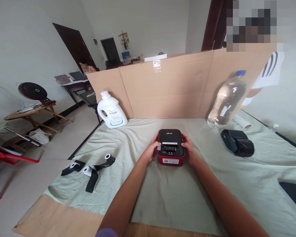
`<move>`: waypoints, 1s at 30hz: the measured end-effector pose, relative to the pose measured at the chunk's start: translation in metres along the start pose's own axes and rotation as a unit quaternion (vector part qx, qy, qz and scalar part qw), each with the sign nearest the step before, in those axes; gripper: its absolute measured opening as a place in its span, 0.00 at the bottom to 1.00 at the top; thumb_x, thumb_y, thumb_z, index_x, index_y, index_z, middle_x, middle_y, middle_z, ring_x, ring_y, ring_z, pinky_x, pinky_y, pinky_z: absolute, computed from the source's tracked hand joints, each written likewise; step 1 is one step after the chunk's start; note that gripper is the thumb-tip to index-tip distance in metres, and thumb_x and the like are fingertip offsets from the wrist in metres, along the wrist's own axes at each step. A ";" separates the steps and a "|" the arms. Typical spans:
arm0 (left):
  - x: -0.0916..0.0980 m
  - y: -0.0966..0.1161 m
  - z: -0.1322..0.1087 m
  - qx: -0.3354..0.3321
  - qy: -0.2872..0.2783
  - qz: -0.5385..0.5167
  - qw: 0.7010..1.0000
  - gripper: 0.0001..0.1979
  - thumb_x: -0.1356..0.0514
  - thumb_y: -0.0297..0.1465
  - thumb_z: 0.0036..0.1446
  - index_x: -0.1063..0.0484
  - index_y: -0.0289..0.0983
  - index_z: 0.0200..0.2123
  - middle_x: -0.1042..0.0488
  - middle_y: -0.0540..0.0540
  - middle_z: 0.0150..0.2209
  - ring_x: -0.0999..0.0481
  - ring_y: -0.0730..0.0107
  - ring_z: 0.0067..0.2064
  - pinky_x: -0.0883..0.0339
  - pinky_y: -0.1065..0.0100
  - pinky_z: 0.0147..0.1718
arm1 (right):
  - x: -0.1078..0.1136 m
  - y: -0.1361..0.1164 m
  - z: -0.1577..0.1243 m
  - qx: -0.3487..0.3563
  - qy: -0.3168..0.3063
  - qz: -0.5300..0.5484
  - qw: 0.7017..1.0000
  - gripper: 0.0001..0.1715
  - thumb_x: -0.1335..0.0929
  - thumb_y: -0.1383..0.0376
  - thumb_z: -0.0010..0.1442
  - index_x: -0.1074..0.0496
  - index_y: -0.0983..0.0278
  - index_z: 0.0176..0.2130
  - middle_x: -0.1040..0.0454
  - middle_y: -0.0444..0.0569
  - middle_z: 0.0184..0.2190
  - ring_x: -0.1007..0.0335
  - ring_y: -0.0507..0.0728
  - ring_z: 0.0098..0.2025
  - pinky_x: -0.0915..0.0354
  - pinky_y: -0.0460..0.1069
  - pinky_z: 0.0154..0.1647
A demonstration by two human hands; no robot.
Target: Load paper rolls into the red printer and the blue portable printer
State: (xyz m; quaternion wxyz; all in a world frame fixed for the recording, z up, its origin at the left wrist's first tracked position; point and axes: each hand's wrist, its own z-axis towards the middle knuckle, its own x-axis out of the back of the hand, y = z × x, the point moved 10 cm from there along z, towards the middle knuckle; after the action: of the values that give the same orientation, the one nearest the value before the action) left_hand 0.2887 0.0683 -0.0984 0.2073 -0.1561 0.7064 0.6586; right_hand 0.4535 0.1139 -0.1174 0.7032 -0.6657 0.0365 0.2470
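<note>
Holds a red-and-black box (171, 147) between 2 bare hands, on the middle of the pale green cloth (162, 187), in front of the cardboard panel (162, 89). Stands upright there, with the dark top up and a printed label on the near side; appears to rest on the cloth, though hard to be certain from this high angle. Resembles a small label printer, with a narrow slot across the top and a white strip just beyond it.

Cups the left wall with the left hand (153, 148), partly curled, thumb at the top edge. Mirrors this on the opposite wall with the right hand (188, 150), thumb likewise at the rim. Opens each hand only enough to fit the box's side, with nothing else seen in either grasp. Impossible to tell how far the fingers reach around the back, being hidden there.

Looks, as a judgement, like a steadying or positioning step. Calls next, by the same judgement, for even pressure from both sides and a level base; for any work at the slot, calls for freeing 1 hand while bracing with the other.

To the left, well apart from the box: 3 small rolls (110, 159) with loose black strips. Near the panel: a white jug (111, 111) at left, a clear bottle (227, 100) at right. Nearer than the bottle: a black device (238, 143).
</note>
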 end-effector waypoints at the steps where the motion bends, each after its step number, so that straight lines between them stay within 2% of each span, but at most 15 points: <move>1: 0.000 0.000 0.000 0.002 -0.002 0.002 1.000 0.43 0.40 0.26 0.45 0.40 0.45 0.67 0.25 0.49 0.57 0.22 0.60 0.51 0.28 0.67 0.43 | 0.000 0.000 -0.001 0.002 -0.001 0.000 1.000 0.32 0.31 0.59 0.51 0.34 0.52 0.56 0.31 0.45 0.61 0.39 0.63 0.64 0.37 0.59 0.62; 6: -0.002 0.002 0.000 -0.003 -0.007 0.010 1.000 0.41 0.40 0.26 0.46 0.38 0.43 0.66 0.26 0.48 0.58 0.23 0.58 0.53 0.29 0.64 0.48 | 0.001 0.001 -0.003 0.007 0.003 -0.012 1.000 0.32 0.31 0.56 0.53 0.34 0.52 0.57 0.31 0.46 0.61 0.37 0.64 0.64 0.37 0.61 0.61; 13: -0.007 0.005 -0.002 -0.005 -0.023 0.009 1.000 0.40 0.40 0.27 0.45 0.37 0.44 0.65 0.25 0.48 0.57 0.24 0.56 0.55 0.29 0.62 0.48 | -0.003 -0.003 -0.005 0.010 -0.006 0.002 1.000 0.31 0.30 0.57 0.53 0.33 0.53 0.57 0.32 0.45 0.62 0.40 0.64 0.66 0.40 0.61 0.65; 23: 0.005 0.013 -0.003 0.038 -0.045 0.095 0.994 0.30 0.36 0.27 0.50 0.29 0.46 0.58 0.25 0.48 0.57 0.25 0.58 0.56 0.32 0.65 0.50 | 0.000 -0.001 -0.002 0.012 0.020 0.009 1.000 0.30 0.29 0.56 0.51 0.31 0.53 0.54 0.31 0.44 0.62 0.41 0.65 0.67 0.43 0.63 0.68; 27: 0.008 0.019 -0.012 0.042 -0.032 0.124 0.991 0.31 0.32 0.31 0.50 0.30 0.48 0.59 0.28 0.47 0.60 0.28 0.57 0.59 0.34 0.63 0.52 | 0.009 -0.004 -0.021 0.023 0.051 -0.013 0.998 0.27 0.30 0.53 0.53 0.28 0.53 0.52 0.30 0.45 0.61 0.41 0.66 0.67 0.45 0.64 0.68; 30: 0.009 0.013 -0.016 0.057 -0.029 0.155 0.986 0.32 0.33 0.33 0.50 0.31 0.49 0.60 0.28 0.47 0.60 0.29 0.54 0.59 0.35 0.61 0.52 | 0.001 -0.007 -0.044 0.039 -0.004 -0.075 0.996 0.33 0.28 0.55 0.51 0.30 0.50 0.57 0.33 0.44 0.63 0.44 0.67 0.69 0.48 0.65 0.70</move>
State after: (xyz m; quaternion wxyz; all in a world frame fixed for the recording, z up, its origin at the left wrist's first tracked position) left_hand 0.2733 0.0537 -0.0907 0.1319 -0.0135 0.7518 0.6459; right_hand 0.4692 0.0721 -0.1160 0.7454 -0.6375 -0.0064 0.1949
